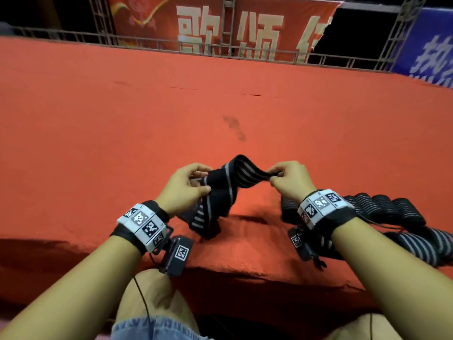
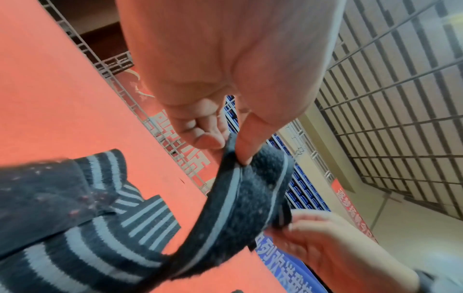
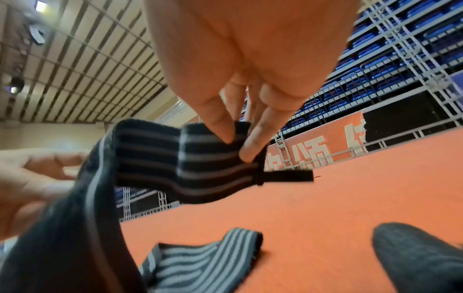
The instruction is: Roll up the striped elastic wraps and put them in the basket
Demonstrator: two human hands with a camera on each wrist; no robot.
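A black elastic wrap with grey lengthwise stripes (image 1: 221,185) hangs in the air between both hands, just above the near edge of the red cloth-covered surface (image 1: 171,106). Its middle arches upward, and its loose tail drops at 6 o'clock from the left hand (image 1: 182,186) onto the red cloth, where it lies crumpled. The left hand pinches the wrap's fuzzy black band between thumb and forefinger, the other fingers curled in behind. The right hand (image 1: 290,180), at 3 o'clock from the arch, pinches the wrap's stitched end between thumb and fingertips (image 3: 253,152); a narrow black tab (image 3: 288,176) sticks out sideways past that pinch. A pile of more black-and-grey striped wraps (image 1: 392,217) lies on the surface at 4 o'clock from the right hand, partly behind the right wrist. Both wrists wear white bands with black square markers (image 1: 142,222). At 12 o'clock, beyond the far edge of the surface, a grey metal truss railing (image 1: 98,38) runs in front of a red banner with pale characters (image 1: 220,28).
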